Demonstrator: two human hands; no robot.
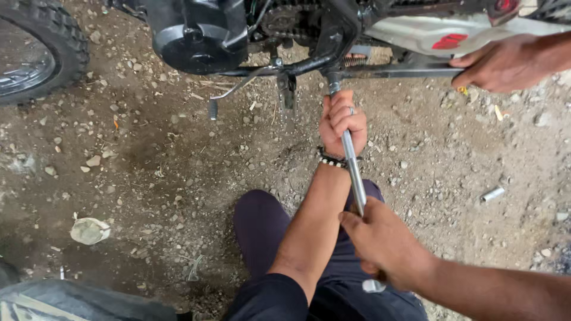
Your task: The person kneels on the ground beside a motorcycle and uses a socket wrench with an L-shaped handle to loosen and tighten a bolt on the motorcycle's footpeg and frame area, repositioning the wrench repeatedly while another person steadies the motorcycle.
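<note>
Gripping the near end of a long metal rod [353,169], the right hand [380,244] has its fingers curled shut around the shaft, just above the person's dark trousers [267,238]. Farther up the same rod, the left hand [341,122] is wrapped tightly round it too, fingers fully closed, with a beaded bracelet [331,159] at the wrist and a ring on 1 finger. The rod runs away from the body, tilted slightly left, and its far end meets the underside of a motorcycle [250,30] by the black frame tube. A small metal sleeve [492,194] lies on the dirt ground [148,154] well to the right. At the far right, another person's hand [496,62] rests on the motorcycle's lower bar. A knobbly tyre [35,47] shows at the far left.
</note>
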